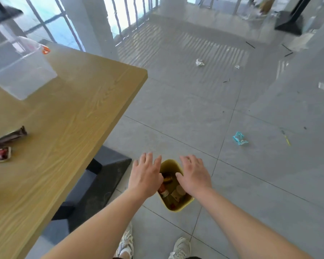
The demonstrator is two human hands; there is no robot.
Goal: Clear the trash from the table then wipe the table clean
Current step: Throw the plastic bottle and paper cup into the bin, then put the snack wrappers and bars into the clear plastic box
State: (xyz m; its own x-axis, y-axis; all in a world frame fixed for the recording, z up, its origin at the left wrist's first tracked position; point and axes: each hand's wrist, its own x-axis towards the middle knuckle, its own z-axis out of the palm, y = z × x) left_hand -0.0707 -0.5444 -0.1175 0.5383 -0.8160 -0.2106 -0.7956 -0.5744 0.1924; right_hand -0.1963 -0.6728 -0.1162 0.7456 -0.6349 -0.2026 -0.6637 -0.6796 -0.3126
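1. Two wrappers lie crumpled on the worktop near its left edge, touching each other; they are the trash left up there.
2. A small yellow bin stands on the floor just off the worktop's near right side, beside its dark base, with cans and packets inside.
3. Both hands hang over the bin, empty and with fingers spread: the left hand above its left rim, the right hand above its right rim. Neither pinches anything.
4. By my reading, the step in hand is dropping trash into the bin, and the next load is the wrappers. To do it well, gather both wrappers in one scoop, cupping them so no crumbs fall, and let go low over the bin's opening.
5. A clear plastic tub sits at the worktop's far left corner; lift it when wiping so the cloth reaches beneath.
6. No cloth is in view.
7. Scraps on the floor, a white paper ball and a blue wrapper, lie well apart from the bin.
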